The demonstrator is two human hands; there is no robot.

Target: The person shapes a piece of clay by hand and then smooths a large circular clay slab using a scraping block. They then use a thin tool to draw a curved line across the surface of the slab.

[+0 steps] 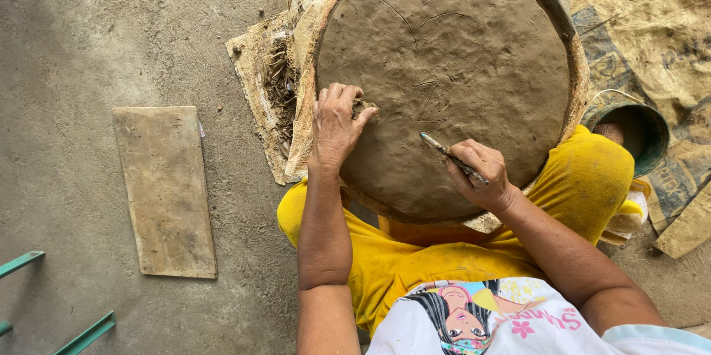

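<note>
Clay disc (452, 66) bears scratched lines; right hand (480, 176) grips a thin stick (444, 152) on it, left hand (337, 127) pinches a clay lump (364, 109).

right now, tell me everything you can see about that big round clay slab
The clay slab is a wide, roughly round disc of damp-looking brown clay, dimpled and scored with thin curved lines. It lies face up on a frayed, fibrous base over the person's lap. The left hand presses a small clay lump at its left edge; the right hand holds a thin stick tool, tip touching the surface.
</note>
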